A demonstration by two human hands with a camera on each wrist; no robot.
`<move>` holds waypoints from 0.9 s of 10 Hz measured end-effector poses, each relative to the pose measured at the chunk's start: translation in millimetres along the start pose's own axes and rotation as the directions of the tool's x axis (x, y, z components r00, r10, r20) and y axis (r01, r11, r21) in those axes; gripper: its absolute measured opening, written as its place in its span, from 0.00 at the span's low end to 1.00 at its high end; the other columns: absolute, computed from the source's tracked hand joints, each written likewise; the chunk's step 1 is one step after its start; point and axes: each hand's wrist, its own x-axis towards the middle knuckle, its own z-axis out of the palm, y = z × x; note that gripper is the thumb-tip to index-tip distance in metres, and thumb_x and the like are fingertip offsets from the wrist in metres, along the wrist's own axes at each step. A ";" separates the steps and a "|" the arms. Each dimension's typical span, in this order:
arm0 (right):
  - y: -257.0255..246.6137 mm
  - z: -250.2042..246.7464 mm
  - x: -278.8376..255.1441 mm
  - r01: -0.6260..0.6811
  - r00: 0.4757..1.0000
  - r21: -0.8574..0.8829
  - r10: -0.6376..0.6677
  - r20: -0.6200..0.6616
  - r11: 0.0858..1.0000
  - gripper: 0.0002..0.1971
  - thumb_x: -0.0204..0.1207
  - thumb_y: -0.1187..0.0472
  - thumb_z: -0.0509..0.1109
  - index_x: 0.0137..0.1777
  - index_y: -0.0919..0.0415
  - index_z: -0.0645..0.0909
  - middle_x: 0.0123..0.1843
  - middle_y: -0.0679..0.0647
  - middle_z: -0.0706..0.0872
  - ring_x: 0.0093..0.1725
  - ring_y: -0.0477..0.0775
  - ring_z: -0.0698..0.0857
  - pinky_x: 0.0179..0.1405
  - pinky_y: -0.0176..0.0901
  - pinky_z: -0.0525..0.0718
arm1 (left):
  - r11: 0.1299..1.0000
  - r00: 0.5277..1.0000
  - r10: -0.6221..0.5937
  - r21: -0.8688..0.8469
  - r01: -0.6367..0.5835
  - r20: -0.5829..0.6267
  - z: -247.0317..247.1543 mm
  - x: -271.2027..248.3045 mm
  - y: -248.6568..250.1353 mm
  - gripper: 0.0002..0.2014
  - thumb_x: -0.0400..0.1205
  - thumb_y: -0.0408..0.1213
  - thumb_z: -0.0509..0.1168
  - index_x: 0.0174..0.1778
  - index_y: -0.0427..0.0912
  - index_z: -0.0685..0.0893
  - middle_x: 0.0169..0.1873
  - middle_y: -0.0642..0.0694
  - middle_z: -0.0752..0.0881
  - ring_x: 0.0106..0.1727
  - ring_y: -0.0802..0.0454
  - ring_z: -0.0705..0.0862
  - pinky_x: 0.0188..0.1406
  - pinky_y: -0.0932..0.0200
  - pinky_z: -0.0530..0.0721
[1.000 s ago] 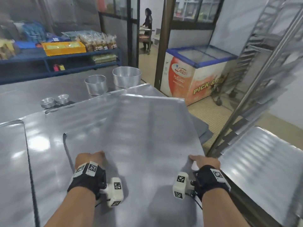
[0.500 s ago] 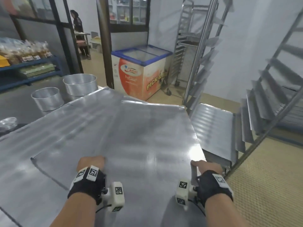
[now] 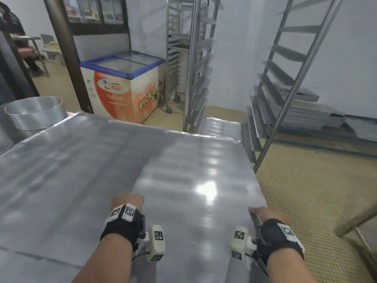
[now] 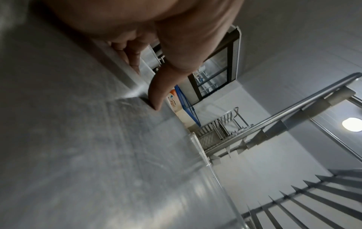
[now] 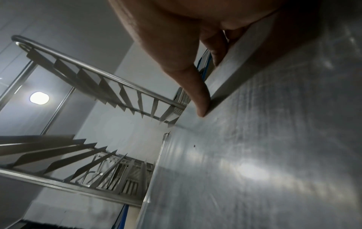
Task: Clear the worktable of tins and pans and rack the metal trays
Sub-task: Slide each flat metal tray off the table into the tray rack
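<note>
A large flat metal tray (image 3: 193,176) is held out in front of me, lifted off the worktable (image 3: 51,180). My left hand (image 3: 127,201) grips its left edge, thumb on top (image 4: 156,99) and fingers curled under the rim. My right hand (image 3: 262,213) grips the right edge the same way, thumb (image 5: 201,106) on the top face. Ahead stands a tall steel tray rack (image 3: 285,78) with angled runners, and one tray (image 3: 220,127) lies on a low runner. A round metal tin (image 3: 34,111) stands on the table at the far left.
An orange and blue chest freezer (image 3: 124,86) stands ahead left. A second wheeled rack (image 3: 177,54) is against the back wall. A stack of trays (image 3: 310,117) lies on the floor behind the near rack. A person (image 3: 12,33) is in the far doorway.
I have turned right with the tray in both hands. The worktable and tins slid off to the left, and the rack now stands straight ahead and closer.
</note>
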 end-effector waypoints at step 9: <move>-51.4 -6.4 151.3 -0.205 0.966 0.153 0.225 -0.130 0.967 0.18 0.67 0.67 0.85 0.46 0.76 0.79 0.42 0.64 0.81 0.35 0.62 0.83 0.35 0.52 0.84 | 0.987 0.975 -0.157 0.045 0.152 0.157 146.8 75.3 110.2 0.12 0.80 0.38 0.72 0.48 0.29 0.85 0.58 0.30 0.85 0.56 0.35 0.84 0.48 0.58 0.73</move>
